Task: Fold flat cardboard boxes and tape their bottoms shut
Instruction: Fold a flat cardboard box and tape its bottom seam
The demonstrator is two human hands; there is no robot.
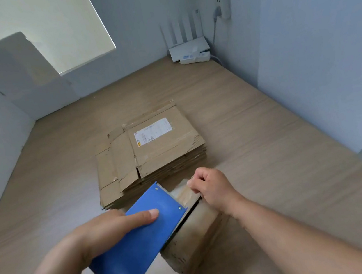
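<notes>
Tape dispenser (139,238) in curled left hand (109,231), tape end (188,193) in pinching right hand (214,188), flat boxes (153,150) beyond.

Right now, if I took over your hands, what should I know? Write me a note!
Left hand: grips the blue dispenser.
Right hand: fingers curled on the tape at the top of the roll, seemingly picking at its end.
Boxes: all flat in one stack on the wooden top, just beyond the hands.
Done: nothing folded or taped in view.
Left: free the tape end, then fold each box and tape its bottom shut.
</notes>
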